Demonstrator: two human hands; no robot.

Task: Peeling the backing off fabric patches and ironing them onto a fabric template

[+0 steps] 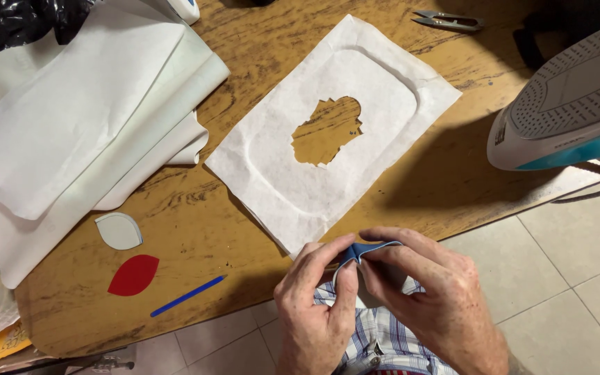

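Blue leather-like piece (pixel 364 251), thin and flexible, folded to a ridge, pinched between both hands at lower centre, just off table edge and above checked shirt (pixel 376 333). Left hand (pixel 316 298) closed on piece w/ thumb and forefinger at its left end; right hand (pixel 433 295) closed on its right end, fingers (pixel 390 236) curled over top. Hands touching each other around piece.

Wooden table (pixel 196 229), strong dark grain, worn rounded edge. White fibrous sheet (pixel 390 104), rectangular, w/ pressed rounded-rectangle outline and ragged hole at centre showing wood; lay just beyond hands, near corner almost touching left fingertips. Stack of white sheets (pixel 71 118), smooth, slightly curled, at upper left. Pale grey leaf-shaped cutout (pixel 119 231) and red leaf-shaped cutout (pixel 134 275) side by side, well left of hands; narrow blue strip (pixel 187 296) between them and left hand. Thread snips (pixel 448 21), metal, at far edge. Iron (pixel 567 104), white and teal, perforated soleplate tilted up, at right. Pale tiled floor (pixel 564 278) below.
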